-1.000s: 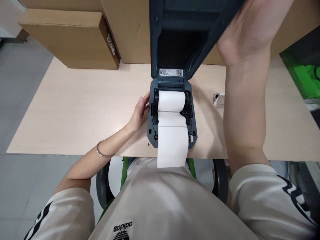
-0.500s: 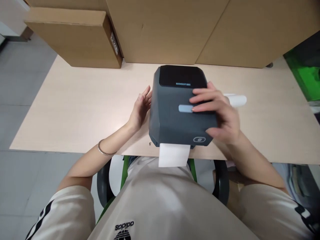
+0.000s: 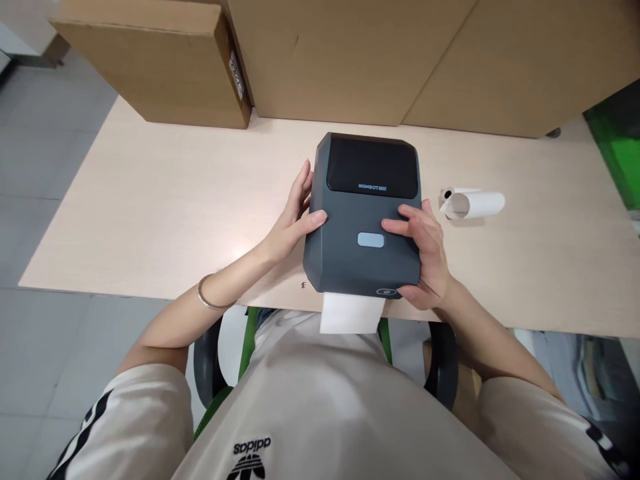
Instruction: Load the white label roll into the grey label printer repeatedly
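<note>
Printer (image 3: 345, 267), clasped at its 2 sides by the left hand (image 3: 296, 217) and right hand (image 3: 429, 257), stands lid-down on the table (image 3: 175, 193), white paper (image 3: 352, 315) protruding past the near edge, a curled white sheet (image 3: 485, 205) to the right, cardboard (image 3: 350, 60) behind.

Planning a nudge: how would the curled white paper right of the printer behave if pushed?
The curled white paper may roll, since its outside is rounded. It is probably light and easily dented: its edge looks thin.
</note>
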The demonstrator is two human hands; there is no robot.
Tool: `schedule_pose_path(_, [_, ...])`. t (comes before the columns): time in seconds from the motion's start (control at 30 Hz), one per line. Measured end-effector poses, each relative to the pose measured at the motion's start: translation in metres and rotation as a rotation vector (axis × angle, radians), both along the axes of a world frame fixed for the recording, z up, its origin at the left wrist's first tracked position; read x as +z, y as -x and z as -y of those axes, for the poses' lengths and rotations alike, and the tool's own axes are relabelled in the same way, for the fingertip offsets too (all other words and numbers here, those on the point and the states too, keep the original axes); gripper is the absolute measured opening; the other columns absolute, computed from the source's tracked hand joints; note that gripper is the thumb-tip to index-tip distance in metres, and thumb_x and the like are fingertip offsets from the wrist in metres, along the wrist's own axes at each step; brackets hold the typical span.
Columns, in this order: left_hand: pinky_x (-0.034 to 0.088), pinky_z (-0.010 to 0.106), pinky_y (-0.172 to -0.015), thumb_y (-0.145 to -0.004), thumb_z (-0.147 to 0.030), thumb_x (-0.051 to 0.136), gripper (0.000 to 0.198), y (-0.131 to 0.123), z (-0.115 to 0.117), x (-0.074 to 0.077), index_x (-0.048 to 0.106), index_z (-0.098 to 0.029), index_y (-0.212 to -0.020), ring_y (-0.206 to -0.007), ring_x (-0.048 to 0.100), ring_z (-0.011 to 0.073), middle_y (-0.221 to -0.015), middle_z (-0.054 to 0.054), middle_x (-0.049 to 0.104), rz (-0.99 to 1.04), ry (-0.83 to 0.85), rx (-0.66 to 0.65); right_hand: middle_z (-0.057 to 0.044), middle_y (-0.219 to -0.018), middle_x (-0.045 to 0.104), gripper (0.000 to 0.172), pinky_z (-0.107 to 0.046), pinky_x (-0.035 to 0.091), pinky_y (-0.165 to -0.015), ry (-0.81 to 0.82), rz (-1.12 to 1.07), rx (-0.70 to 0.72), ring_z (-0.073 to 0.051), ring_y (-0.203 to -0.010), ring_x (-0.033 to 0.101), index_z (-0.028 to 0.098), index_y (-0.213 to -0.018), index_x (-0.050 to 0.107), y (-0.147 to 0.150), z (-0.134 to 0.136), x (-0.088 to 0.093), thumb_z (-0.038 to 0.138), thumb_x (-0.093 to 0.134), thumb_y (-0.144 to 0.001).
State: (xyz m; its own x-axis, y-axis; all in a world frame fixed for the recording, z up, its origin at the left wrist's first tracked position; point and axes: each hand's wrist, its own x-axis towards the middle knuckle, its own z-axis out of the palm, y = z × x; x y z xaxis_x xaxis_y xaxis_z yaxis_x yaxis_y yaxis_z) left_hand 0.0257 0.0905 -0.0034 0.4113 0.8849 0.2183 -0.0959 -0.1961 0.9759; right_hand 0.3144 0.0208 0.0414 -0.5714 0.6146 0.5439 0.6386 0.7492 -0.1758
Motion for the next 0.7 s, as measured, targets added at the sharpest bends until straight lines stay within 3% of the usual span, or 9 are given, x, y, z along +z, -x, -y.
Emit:
schedule_pose_path(0.17, [0.025, 0.069, -0.142, -0.086, -0.085, 0.074, 0.111, -0.002, 0.002, 0.004, 0.011, -0.057, -0.173, -0.177, 0.012, 0.039, -0.185, -0.007, 0.03, -0.001, 0.004, 0.019, -0.014, -0.132, 0.069, 0.088, -0.069, 0.037, -0.128, -0.046, -0.071, 0.061, -0.037, -0.141, 0.06, 0.028, -0.178, 0.004, 0.001, 0.0, -0.008, 0.063, 0.02, -0.099])
schedule_pose_path(0.27, [0.027, 0.068, -0.141, -0.085, -0.086, 0.074, 0.113, -0.004, 0.004, 0.004, 0.009, -0.057, -0.173, -0.177, 0.014, 0.0382, -0.185, -0.007, 0.03, 0.005, -0.013, 0.02, -0.015, -0.133, 0.068, 0.092, -0.072, 0.03, -0.13, -0.003, -0.026, -0.022, -0.04, -0.141, 0.058, 0.027, -0.177, 0.008, -0.003, 0.003, -0.017, 0.065, 0.023, -0.094])
schedule_pose_path(0.43, [0.026, 0.068, -0.142, -0.085, -0.088, 0.071, 0.111, -0.007, 0.007, 0.005, 0.009, -0.058, -0.172, -0.177, 0.012, 0.0388, -0.186, -0.008, 0.026, -0.004, -0.009, 0.026, -0.016, -0.13, 0.07, 0.102, -0.075, 0.025, -0.131, 0.103, 0.012, -0.113, -0.043, -0.14, 0.055, 0.025, -0.17, 0.032, -0.01, 0.006, -0.031, 0.078, 0.029, -0.083])
schedule_pose_path(0.57, [0.026, 0.067, -0.142, -0.087, -0.088, 0.068, 0.11, -0.007, 0.008, 0.004, 0.008, -0.056, -0.173, -0.177, 0.012, 0.0404, -0.188, -0.007, 0.021, -0.005, -0.018, 0.01, -0.016, -0.128, 0.07, 0.1, -0.077, 0.025, -0.13, 0.03, -0.045, -0.062, -0.043, -0.137, 0.059, 0.024, -0.171, 0.029, -0.007, 0.004, -0.03, 0.078, 0.021, -0.087])
schedule_pose_path(0.7, [0.028, 0.066, -0.141, -0.092, -0.089, 0.062, 0.103, -0.005, 0.003, -0.007, 0.008, -0.056, -0.173, -0.177, 0.014, 0.0396, -0.187, -0.006, 0.025, -0.002, -0.136, 0.006, -0.013, -0.137, 0.07, 0.098, -0.073, 0.033, -0.13, -0.03, -0.099, 0.04, -0.04, -0.139, 0.062, 0.028, -0.176, 0.016, -0.003, 0.0, -0.02, 0.076, 0.034, -0.093])
